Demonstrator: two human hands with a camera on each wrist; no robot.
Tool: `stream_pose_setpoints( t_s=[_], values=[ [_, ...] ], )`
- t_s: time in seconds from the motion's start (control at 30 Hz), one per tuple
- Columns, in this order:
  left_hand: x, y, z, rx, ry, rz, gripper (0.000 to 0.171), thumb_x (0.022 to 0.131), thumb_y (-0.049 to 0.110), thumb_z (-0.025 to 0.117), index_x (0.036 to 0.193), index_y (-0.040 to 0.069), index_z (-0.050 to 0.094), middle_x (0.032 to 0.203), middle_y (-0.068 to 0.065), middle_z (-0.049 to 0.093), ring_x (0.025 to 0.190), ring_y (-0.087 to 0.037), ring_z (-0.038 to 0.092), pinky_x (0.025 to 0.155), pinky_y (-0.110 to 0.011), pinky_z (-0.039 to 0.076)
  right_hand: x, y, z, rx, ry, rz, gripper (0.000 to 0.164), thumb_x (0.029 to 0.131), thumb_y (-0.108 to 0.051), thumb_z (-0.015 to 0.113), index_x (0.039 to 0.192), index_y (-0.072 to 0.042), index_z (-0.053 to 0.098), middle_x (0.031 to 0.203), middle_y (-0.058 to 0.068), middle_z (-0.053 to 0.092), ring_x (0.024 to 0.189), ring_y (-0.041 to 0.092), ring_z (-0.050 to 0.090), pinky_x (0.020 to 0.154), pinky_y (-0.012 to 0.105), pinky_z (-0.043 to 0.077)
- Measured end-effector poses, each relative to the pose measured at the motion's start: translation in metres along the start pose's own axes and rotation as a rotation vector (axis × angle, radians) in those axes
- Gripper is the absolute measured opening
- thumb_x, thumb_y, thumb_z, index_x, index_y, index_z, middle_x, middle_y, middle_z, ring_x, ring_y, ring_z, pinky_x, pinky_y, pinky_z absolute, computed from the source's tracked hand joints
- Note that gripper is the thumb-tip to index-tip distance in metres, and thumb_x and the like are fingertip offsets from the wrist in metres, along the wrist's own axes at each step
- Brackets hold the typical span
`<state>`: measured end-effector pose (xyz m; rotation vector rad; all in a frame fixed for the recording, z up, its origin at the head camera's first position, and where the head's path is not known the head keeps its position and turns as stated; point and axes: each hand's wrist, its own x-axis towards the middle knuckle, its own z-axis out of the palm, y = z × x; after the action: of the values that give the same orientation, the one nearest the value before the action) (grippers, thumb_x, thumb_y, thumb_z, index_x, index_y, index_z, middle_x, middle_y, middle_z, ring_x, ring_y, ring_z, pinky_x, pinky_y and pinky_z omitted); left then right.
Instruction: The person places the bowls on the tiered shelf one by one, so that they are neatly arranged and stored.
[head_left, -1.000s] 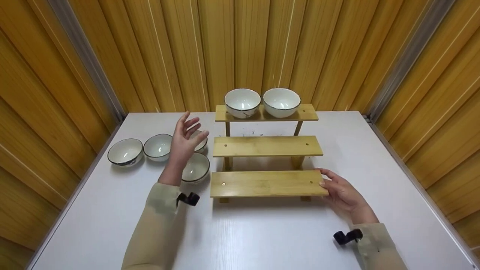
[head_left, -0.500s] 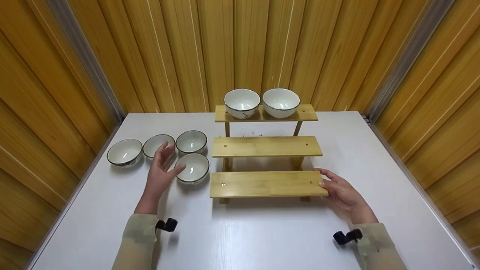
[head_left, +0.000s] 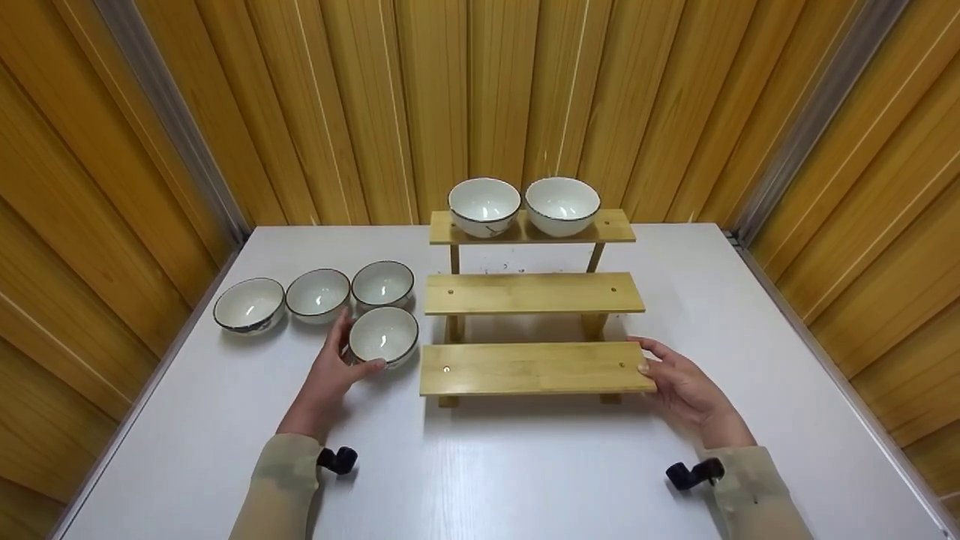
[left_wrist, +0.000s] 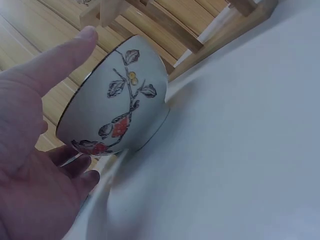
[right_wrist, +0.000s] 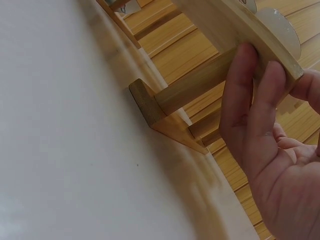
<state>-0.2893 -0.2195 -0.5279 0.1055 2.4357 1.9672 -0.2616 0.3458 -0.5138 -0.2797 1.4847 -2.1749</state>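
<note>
My left hand point(head_left: 330, 382) spreads its thumb and fingers around the near-left side of a white bowl point(head_left: 384, 335) with a dark rim. In the left wrist view, this bowl point(left_wrist: 120, 100) shows a branch with red flowers and stands on the table; the thumb lies beside its rim, and whether the fingers touch it is hard to tell. With thumb and fingers, my right hand point(head_left: 688, 390) pinches the right end of the lowest board of a three-step wooden stand point(head_left: 536, 367). The right wrist view shows two fingers point(right_wrist: 240, 95) under that board.
Three similar bowls, a left one point(head_left: 250, 306), a middle one point(head_left: 319, 295) and a right one point(head_left: 383, 283), stand behind on the white table point(head_left: 480, 472). A left bowl point(head_left: 484, 206) and a right bowl point(head_left: 562, 206) sit on the stand's top board. Wood-patterned walls point(head_left: 495, 97) enclose the table.
My left hand has moved left and toward me from beside the stand, then lowered around the nearest bowl. My right hand stays at the stand's lowest board.
</note>
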Motion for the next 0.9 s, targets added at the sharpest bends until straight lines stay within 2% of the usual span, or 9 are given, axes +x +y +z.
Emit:
stream_pose_setpoints(
  t_s=[0.2,0.37,0.47,0.6,0.9],
  values=[
    [0.006,-0.005,0.002,0.074,-0.015,0.009,0.125,0.08,0.014,0.089,0.166,0.012,-0.001,0.169,-0.025,0.02,0.158,-0.039,0.02,0.132,-0.05,0.013,0.001,0.001,-0.001,-0.009,-0.009,-0.001,0.047,0.107,0.002,0.04,0.152,-0.012,0.034,0.133,0.0,0.064,0.107,0.011,0.067,0.089,0.021,0.058],
    [0.009,-0.006,0.004,0.154,-0.017,0.01,0.129,0.077,0.018,0.092,0.166,0.009,0.0,0.173,-0.021,0.008,0.158,-0.04,0.016,0.131,-0.054,0.011,0.002,0.001,-0.002,-0.005,-0.028,-0.011,0.045,0.107,0.003,0.038,0.146,-0.018,0.043,0.133,0.001,0.061,0.108,0.011,0.068,0.089,0.021,0.059],
    [0.01,-0.007,0.006,0.193,-0.011,0.007,0.131,0.075,0.021,0.094,0.166,0.008,0.001,0.173,-0.021,0.006,0.157,-0.043,0.018,0.13,-0.057,0.01,0.002,0.001,-0.002,0.013,-0.038,-0.012,0.045,0.107,0.004,0.037,0.141,-0.023,0.049,0.133,0.001,0.061,0.109,0.012,0.068,0.09,0.022,0.06],
    [0.011,-0.009,0.008,0.217,0.006,0.006,0.132,0.073,0.023,0.094,0.166,0.009,0.002,0.171,-0.025,0.012,0.154,-0.047,0.024,0.129,-0.061,0.012,0.001,0.001,-0.003,0.014,-0.045,-0.018,0.044,0.107,0.004,0.036,0.141,-0.022,0.048,0.133,0.001,0.061,0.109,0.011,0.068,0.09,0.022,0.059],
    [0.012,-0.015,0.012,0.154,0.053,0.035,0.118,0.073,0.016,0.093,0.163,0.006,0.017,0.164,-0.026,0.031,0.149,-0.045,0.035,0.127,-0.06,0.02,0.0,0.002,-0.003,0.004,-0.061,-0.019,0.046,0.108,0.003,0.035,0.149,-0.017,0.041,0.133,-0.001,0.062,0.11,0.011,0.067,0.092,0.022,0.059]
  ],
)
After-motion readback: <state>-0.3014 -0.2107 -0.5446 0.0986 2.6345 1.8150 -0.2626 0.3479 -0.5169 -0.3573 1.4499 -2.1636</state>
